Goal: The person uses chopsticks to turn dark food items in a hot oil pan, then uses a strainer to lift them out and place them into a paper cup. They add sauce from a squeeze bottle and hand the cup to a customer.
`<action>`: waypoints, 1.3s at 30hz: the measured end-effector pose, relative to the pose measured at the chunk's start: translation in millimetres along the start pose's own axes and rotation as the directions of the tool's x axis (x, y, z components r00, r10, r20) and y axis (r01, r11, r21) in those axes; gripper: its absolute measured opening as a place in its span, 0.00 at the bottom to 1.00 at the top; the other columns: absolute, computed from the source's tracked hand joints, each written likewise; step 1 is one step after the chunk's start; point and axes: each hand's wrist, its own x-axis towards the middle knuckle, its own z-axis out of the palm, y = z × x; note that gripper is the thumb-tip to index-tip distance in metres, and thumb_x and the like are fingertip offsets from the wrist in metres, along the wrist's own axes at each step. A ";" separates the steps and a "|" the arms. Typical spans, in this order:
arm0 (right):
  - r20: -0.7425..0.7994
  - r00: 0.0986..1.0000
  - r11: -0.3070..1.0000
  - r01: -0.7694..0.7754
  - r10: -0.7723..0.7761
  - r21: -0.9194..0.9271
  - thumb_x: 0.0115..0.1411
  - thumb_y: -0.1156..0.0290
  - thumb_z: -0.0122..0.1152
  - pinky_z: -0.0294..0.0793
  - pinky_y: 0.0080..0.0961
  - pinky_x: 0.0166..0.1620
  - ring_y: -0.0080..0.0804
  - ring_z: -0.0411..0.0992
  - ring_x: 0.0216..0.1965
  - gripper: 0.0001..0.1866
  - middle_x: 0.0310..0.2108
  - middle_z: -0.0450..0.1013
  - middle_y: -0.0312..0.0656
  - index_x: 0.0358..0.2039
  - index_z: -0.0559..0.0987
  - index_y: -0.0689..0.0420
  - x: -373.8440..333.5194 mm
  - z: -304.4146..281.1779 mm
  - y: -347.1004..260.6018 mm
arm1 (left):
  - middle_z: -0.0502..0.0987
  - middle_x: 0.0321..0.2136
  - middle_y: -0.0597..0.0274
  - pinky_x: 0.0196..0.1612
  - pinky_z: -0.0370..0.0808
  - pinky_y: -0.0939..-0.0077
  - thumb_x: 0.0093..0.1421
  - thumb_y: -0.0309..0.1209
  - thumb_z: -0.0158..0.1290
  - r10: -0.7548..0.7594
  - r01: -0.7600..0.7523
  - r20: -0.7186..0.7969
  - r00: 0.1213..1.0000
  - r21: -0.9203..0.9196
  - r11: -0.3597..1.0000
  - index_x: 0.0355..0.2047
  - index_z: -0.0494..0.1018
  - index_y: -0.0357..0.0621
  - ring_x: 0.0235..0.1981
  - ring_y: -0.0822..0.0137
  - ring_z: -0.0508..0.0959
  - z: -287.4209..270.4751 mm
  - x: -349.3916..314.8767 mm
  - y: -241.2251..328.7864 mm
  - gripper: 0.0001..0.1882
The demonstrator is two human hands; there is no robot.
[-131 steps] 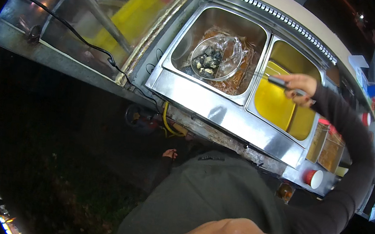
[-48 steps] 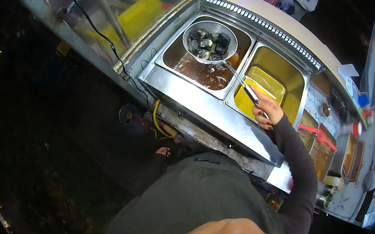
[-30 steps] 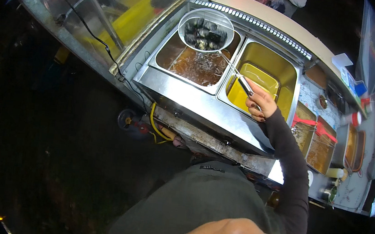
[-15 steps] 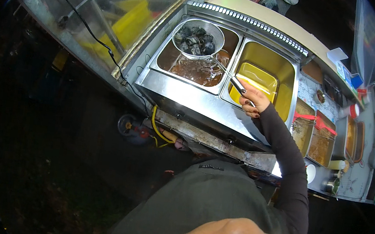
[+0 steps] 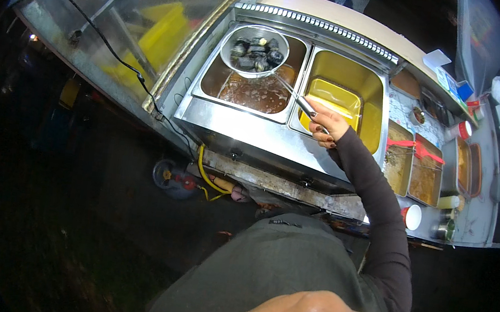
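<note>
My right hand (image 5: pixel 328 125) is closed round the handle of a wire mesh strainer (image 5: pixel 229 45). Dark, nearly black chunks of food (image 5: pixel 257 57) lie in its bowl, with one small pale piece among them. The bowl is held over the far part of the left fryer tank (image 5: pixel 207 84), which contains brown, bubbling oil (image 5: pixel 255 93). Below my hand and beyond it is the right fryer tank (image 5: pixel 378 108), holding clear yellow oil (image 5: pixel 335 99). My left hand is out of sight.
Right of the fryer, metal trays (image 5: pixel 408 183) hold brownish contents, with red-handled tongs (image 5: pixel 416 150) across them. A red and white cup (image 5: pixel 412 217) stands near the counter's front edge. A black cable (image 5: pixel 101 32) hangs at left; a yellow hose (image 5: pixel 201 166) runs below the fryer.
The chunks have shifted inside the strainer, and the oil beneath splashes less. My right hand keeps its hold on the handle. The whole view has shifted slightly.
</note>
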 end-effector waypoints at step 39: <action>0.326 0.945 0.995 -0.040 0.007 0.095 0.60 0.72 0.37 0.49 0.08 0.09 0.12 0.47 0.08 0.28 0.16 0.55 0.29 0.61 0.54 0.42 -20.6 -68.3 -26.9 | 0.65 0.12 0.68 0.17 0.61 0.79 0.61 0.34 0.42 0.375 -0.368 -0.027 0.927 0.127 0.921 0.33 0.75 0.47 0.14 0.77 0.64 229.8 -72.3 35.9 0.11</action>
